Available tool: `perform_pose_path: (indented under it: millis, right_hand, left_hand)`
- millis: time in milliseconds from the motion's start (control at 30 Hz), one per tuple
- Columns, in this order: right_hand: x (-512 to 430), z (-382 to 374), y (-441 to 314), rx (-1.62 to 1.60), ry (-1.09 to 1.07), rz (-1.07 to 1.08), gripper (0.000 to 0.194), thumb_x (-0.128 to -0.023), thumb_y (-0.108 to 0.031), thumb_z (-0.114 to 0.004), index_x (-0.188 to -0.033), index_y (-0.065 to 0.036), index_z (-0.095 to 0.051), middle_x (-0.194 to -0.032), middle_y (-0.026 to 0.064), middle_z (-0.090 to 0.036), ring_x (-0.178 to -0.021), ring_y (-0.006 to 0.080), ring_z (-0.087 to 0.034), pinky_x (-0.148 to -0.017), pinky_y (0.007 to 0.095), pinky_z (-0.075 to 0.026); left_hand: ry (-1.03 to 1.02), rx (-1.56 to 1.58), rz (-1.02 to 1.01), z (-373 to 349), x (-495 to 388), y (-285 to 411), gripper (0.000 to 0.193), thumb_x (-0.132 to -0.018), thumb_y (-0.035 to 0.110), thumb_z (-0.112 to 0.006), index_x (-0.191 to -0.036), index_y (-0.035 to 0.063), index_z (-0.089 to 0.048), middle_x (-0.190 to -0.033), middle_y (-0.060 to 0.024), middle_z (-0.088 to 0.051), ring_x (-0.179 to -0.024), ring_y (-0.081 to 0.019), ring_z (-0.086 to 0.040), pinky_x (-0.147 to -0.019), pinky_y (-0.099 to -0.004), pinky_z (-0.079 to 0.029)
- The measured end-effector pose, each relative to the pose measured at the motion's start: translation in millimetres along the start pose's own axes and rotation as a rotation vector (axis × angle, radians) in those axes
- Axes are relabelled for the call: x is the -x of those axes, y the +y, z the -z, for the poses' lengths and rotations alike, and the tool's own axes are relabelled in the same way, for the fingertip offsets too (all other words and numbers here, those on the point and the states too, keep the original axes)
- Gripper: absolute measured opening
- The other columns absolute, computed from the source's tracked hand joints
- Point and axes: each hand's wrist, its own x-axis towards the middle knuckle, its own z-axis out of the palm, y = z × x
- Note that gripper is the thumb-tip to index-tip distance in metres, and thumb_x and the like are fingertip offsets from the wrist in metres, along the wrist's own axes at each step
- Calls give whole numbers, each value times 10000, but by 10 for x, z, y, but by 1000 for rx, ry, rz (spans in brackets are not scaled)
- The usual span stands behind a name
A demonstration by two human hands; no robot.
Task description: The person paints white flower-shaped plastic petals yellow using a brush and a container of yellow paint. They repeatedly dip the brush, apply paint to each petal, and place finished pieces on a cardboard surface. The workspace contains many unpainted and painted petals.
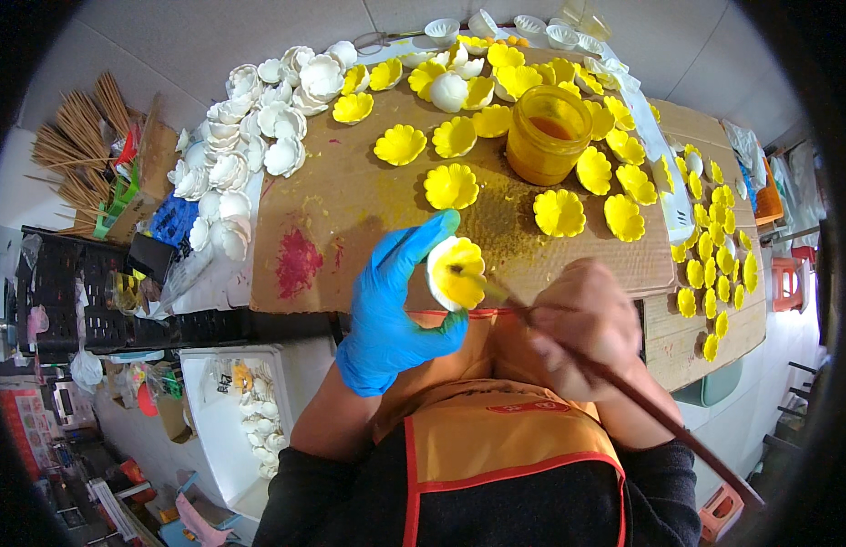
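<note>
My left hand (pixel 395 301), in a blue glove, grips a small flower-shaped cup (pixel 466 270) by its rim between thumb and fingers. Its inside is yellow, while the outer wall that shows is white. My bare right hand (pixel 587 321) is blurred and closed around the long brown handle of a paintbrush (pixel 641 396). The brush tip points into the cup, where a darker spot shows. Behind the cup stands a glass jar (pixel 549 137) smeared with yellow, with orange-brown liquid inside. Yellow scalloped cups (pixel 451 186) lie around the jar on a stained cardboard sheet (pixel 368 225).
White unpainted cups (pixel 279 123) are piled at the left. More yellow cups (pixel 720 239) cover a second cardboard sheet at the right. Clear plastic bowls (pixel 529 27) line the back. Bundled sticks (pixel 88 137) stand far left. Below, a white foam box (pixel 211 424) holds white cups.
</note>
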Motion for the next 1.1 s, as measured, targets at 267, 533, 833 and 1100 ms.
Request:
perform_pose_path:
  millis: [267,533,833,1100]
  right_hand:
    - [8,-52,11,21,25,20,247,-659,12,-725,-865,-16,-592,-773,108,-593,-640,276,-562,-568,371,-446]
    - [-10,-34,41,123,78,15,225,-656,-7,-717,-840,-28,-589,-777,99,-597,-637,266,-562,-566,364,-438]
    - [28,-125,19,-72,76,-82,229,-692,18,-725,-868,-22,-584,-750,106,-609,-645,294,-583,-595,381,-446]
    - [92,-18,-38,-130,79,-331,149,-751,38,-690,-828,-30,-582,-766,134,-628,-664,321,-588,-608,383,-458]
  left_hand:
    - [28,-78,-19,-11,-12,24,757,-602,91,-754,-1321,43,-521,-1217,-147,-591,-1067,-307,-592,-921,-361,-474]
    - [90,-120,-36,-34,-33,28,768,-586,77,-763,-1317,44,-527,-1207,-135,-595,-1056,-300,-594,-915,-361,-481]
    - [51,-93,-57,-16,-23,53,777,-587,83,-772,-1322,40,-523,-1210,-133,-593,-1059,-291,-593,-910,-365,-490]
    - [70,-206,-97,-22,6,28,722,-581,34,-751,-1272,6,-546,-1235,-143,-582,-1043,-252,-586,-891,-342,-504]
